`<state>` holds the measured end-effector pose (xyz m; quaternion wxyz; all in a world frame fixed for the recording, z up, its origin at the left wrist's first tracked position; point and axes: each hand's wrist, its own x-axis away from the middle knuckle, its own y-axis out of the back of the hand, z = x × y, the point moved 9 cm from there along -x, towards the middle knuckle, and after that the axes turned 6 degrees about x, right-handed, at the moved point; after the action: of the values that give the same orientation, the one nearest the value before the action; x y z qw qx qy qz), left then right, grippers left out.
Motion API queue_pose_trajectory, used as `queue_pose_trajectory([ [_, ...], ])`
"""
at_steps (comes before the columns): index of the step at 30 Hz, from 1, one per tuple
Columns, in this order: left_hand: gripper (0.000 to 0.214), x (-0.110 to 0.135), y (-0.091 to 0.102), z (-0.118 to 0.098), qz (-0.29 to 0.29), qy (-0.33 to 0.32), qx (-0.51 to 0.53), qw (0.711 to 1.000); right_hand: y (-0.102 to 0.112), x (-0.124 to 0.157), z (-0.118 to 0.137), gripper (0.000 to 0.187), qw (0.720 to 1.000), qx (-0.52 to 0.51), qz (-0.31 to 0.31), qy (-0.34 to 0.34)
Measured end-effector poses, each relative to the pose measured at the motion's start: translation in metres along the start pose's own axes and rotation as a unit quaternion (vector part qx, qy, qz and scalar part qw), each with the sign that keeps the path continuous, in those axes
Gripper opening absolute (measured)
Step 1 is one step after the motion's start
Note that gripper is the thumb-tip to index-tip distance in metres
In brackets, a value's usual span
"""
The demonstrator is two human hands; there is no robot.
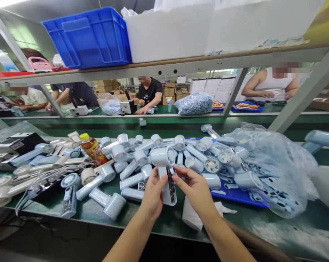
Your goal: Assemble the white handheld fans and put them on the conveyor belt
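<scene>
Left hand (pixel 152 194) clasping pale blue handheld fan (pixel 162 156) upright by handle (pixel 167 199); right hand (pixel 195 190) pinching its dark strip (pixel 171 185), seemingly held clear of fans (pixel 119 153) heaped on green workbench (pixel 85 213).

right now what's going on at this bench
A person's left hand grips the handle of a pale blue handheld fan while the right hand pinches a dark strip against it. Dozens more fans lie heaped on the green workbench, beside a clear plastic bag. Across the shelf, a co-worker in a black T-shirt works at another bench.
</scene>
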<state>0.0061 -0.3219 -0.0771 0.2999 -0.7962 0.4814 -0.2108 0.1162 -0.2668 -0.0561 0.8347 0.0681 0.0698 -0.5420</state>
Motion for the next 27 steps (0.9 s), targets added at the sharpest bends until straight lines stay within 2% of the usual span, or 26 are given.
queue_pose_trajectory([
  [5, 0.036, 0.002, 0.000, -0.006, 0.017, -0.023, -0.040, 0.999, -0.006, -0.003, -0.020, 0.031, 0.993, -0.088, -0.002, -0.083],
  [11, 0.033, 0.006, 0.001, -0.023, 0.026, -0.104, -0.208, 0.972, -0.014, -0.004, -0.026, 0.026, 0.977, -0.162, 0.003, -0.141],
  [18, 0.070, 0.009, -0.007, -0.026, 0.058, -0.105, -0.331, 0.936, -0.022, -0.003, -0.038, 0.031, 0.952, -0.247, 0.013, -0.181],
  [21, 0.066, 0.010, -0.012, -0.024, 0.080, -0.077, -0.325, 0.939, -0.022, -0.005, -0.036, 0.034, 0.958, -0.248, 0.032, -0.140],
  [24, 0.064, 0.011, -0.017, -0.019, 0.110, -0.023, -0.272, 0.956, -0.025, -0.007, -0.025, 0.036, 0.967, -0.229, 0.087, -0.072],
  [27, 0.061, 0.012, -0.023, -0.012, 0.167, 0.019, -0.242, 0.956, -0.023, -0.007, -0.013, 0.055, 0.968, -0.216, 0.128, -0.011],
])
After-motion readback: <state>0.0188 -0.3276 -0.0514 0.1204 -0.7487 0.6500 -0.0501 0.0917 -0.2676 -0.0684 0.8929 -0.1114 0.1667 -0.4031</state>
